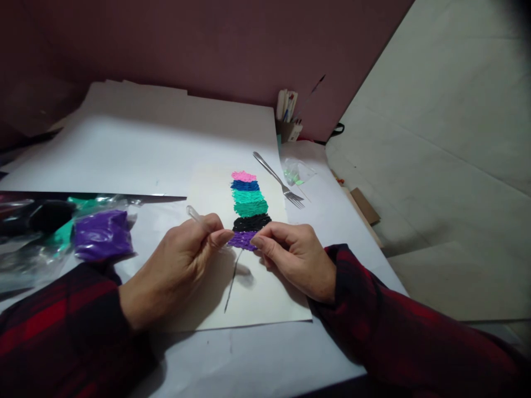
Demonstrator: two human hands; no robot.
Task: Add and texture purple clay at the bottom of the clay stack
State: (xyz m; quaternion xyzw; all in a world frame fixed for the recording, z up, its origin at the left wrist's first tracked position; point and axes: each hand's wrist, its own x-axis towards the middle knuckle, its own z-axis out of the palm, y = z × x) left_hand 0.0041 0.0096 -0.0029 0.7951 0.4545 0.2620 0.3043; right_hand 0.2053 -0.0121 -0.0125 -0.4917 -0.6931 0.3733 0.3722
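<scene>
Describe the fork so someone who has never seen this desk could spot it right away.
Start at the cream paper sheet with the stacked colour bands in the middle of the white table. Just past its upper right corner lies the fork, tines toward the person. It is the only metal utensil there, beside a small clear bag.

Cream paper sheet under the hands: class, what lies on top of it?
On the cream sheet lies a stack of coloured bands: pink, blue, teal, black, purple, above a thin dark line. Both hands cover the purple band's edges.
</scene>
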